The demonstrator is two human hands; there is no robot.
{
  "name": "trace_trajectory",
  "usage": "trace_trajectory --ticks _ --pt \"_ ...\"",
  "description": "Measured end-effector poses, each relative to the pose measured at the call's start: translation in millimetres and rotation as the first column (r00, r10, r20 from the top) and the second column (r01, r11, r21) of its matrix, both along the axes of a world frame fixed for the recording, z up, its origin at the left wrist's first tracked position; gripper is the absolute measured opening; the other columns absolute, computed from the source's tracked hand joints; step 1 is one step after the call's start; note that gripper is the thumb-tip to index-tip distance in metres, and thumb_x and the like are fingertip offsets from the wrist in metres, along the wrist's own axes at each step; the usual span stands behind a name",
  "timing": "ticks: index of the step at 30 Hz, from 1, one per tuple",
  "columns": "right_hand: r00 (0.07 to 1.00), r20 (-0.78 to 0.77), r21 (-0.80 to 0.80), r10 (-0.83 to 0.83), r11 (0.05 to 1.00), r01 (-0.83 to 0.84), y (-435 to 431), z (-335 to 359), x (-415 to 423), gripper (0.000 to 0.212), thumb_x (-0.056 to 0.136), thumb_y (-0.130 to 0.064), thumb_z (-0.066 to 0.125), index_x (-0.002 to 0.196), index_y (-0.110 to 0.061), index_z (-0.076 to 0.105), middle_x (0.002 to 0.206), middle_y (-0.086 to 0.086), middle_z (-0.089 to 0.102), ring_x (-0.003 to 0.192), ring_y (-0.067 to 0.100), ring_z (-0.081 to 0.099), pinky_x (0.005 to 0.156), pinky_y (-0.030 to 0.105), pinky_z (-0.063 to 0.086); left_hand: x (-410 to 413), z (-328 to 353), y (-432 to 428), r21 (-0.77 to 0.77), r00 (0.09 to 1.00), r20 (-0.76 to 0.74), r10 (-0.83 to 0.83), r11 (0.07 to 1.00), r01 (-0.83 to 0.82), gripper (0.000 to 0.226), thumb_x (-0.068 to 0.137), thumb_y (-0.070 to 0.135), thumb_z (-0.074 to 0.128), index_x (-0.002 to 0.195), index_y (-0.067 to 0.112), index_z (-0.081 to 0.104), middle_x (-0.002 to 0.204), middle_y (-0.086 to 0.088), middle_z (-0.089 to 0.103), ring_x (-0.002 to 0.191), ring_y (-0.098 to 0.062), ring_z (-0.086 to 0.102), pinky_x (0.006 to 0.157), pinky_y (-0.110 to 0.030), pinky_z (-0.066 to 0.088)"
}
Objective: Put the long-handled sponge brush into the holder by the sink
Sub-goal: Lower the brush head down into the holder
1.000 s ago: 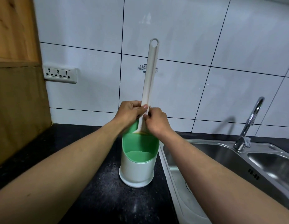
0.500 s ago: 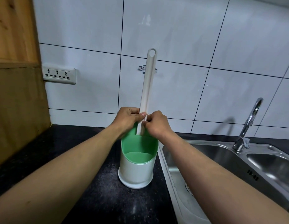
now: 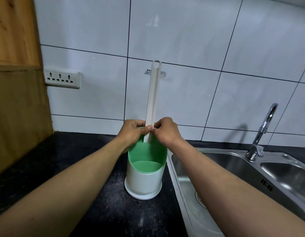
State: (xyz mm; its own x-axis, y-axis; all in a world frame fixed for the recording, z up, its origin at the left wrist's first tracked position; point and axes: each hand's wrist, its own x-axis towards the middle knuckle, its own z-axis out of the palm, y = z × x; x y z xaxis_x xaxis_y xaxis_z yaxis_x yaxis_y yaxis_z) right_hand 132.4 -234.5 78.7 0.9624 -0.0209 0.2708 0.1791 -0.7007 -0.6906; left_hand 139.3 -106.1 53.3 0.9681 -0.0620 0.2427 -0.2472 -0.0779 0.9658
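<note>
My left hand (image 3: 133, 132) and my right hand (image 3: 166, 130) both pinch the white handle of the long-handled sponge brush (image 3: 152, 100) at the same level, one from each side, directly above the back rim of the holder (image 3: 145, 182). Fingertips of both hands are closed on the handle; neither hand is free.

The brush stands close to upright, with a slight lean to the right at the top. Its hanging hole is at the upper end, in front of the tiled wall (image 3: 199, 48). The lower end passes below my fingers into the holder; the sponge head is hidden inside and cannot be seen.

The holder is a white cylinder with a green inner wall and a lower front rim. It stands on the black worktop (image 3: 71, 159), just beside the left edge of the steel sink (image 3: 225, 168), toward the back edge of the worktop.

A tap (image 3: 262, 130) rises at the back edge of the sink. A triple socket (image 3: 62, 77) is fixed to the wall at the left, next to a wooden panel (image 3: 17, 82).
</note>
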Motion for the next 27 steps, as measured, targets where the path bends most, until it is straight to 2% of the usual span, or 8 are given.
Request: trace_trajectory --ticks 2,5,9,12,16,19,22,27 --pt "1.0 -0.002 0.026 0.014 1.0 -0.014 0.9 0.2 -0.5 0.014 0.082 -0.018 0.057 0.08 -0.005 0.061 0.076 0.009 0.06 0.078 0.028 0.051 0.054 0.025 0.034 -0.1 -1.3 1.0 0.012 1.0 0.003 0.008 1.0 -0.008 0.023 0.084 0.015 0.068 0.101 0.0 0.074 0.096 -0.021 0.075 0.079 -0.023 0.068 0.08 -0.038 0.057" --pt "1.0 0.009 0.078 0.008 0.997 -0.009 1.0 0.7 -0.6 0.029 0.083 -0.016 0.055 0.106 -0.003 0.066 0.109 0.015 0.068 0.101 0.029 0.062 0.073 0.024 0.04 -0.9 -2.1 0.3 0.039 1.0 0.025 0.012 0.999 -0.013 0.022 0.085 0.012 0.067 0.103 0.001 0.074 0.088 -0.013 0.075 0.072 -0.015 0.069 0.069 -0.023 0.057" --pt "0.997 0.058 0.139 0.053 0.988 -0.06 3.5 9.1 -5.5 0.012 0.083 -0.015 0.054 0.075 -0.012 0.062 0.087 0.007 0.064 0.079 0.024 0.055 0.054 0.019 0.036 -4.0 -4.7 -0.4 0.063 0.997 0.074 0.01 0.998 -0.015 0.024 0.085 0.005 0.065 0.107 -0.001 0.072 0.097 -0.017 0.074 0.082 -0.017 0.067 0.077 -0.022 0.055" --pt "0.994 0.1 0.141 0.045 0.988 -0.059 4.4 9.7 -5.3 0.031 0.087 -0.018 0.05 0.057 -0.02 0.043 0.081 0.007 0.06 0.073 0.024 0.048 0.051 0.017 0.032 -3.8 -6.0 0.5 0.054 0.996 0.089 0.005 0.999 -0.01 0.024 0.085 0.005 0.065 0.107 0.0 0.072 0.102 -0.017 0.074 0.089 -0.017 0.066 0.085 -0.026 0.055" --pt "0.993 0.11 0.135 0.039 0.989 -0.054 3.0 8.2 -6.0 0.034 0.089 -0.02 0.052 0.056 -0.02 0.046 0.076 0.005 0.058 0.071 0.023 0.049 0.052 0.017 0.032 2.4 -8.5 3.7 0.071 0.996 0.086 0.029 0.997 -0.035 0.039 0.08 0.016 0.073 0.116 0.002 0.067 0.114 -0.017 0.072 0.106 -0.024 0.066 0.102 -0.043 0.049" --pt "0.993 0.106 0.12 0.05 0.991 -0.062 2.3 8.0 -6.5 0.028 0.089 -0.021 0.053 0.064 -0.009 0.058 0.064 0.003 0.054 0.067 0.022 0.046 0.051 0.02 0.032 5.0 -10.2 3.5 0.073 0.996 0.086 0.037 0.996 -0.044 0.033 0.081 0.015 0.071 0.11 0.0 0.068 0.11 -0.02 0.071 0.096 -0.023 0.065 0.096 -0.04 0.05" --pt "0.994 0.095 0.103 0.055 0.993 -0.065 2.0 6.6 -8.2 0.027 0.088 -0.019 0.054 0.077 0.004 0.064 0.067 0.011 0.054 0.066 0.024 0.043 0.052 0.024 0.032 5.9 -12.5 3.6 0.095 0.995 0.093 0.041 0.994 -0.05 0.029 0.081 0.019 0.072 0.106 0.003 0.072 0.112 -0.013 0.073 0.109 -0.026 0.066 0.104 -0.042 0.047" --pt "0.994 0.096 0.088 0.045 0.995 -0.054 1.3 7.1 -9.3 0.025 0.088 -0.019 0.055 0.069 -0.004 0.061 0.059 0.006 0.051 0.06 0.021 0.042 0.052 0.023 0.032 8.1 -15.3 5.7 0.106 0.996 0.079 0.041 0.993 -0.049 0.053 0.072 0.032 0.076 0.119 0.008 0.068 0.123 -0.01 0.069 0.118 -0.025 0.062 0.107 -0.047 0.044"
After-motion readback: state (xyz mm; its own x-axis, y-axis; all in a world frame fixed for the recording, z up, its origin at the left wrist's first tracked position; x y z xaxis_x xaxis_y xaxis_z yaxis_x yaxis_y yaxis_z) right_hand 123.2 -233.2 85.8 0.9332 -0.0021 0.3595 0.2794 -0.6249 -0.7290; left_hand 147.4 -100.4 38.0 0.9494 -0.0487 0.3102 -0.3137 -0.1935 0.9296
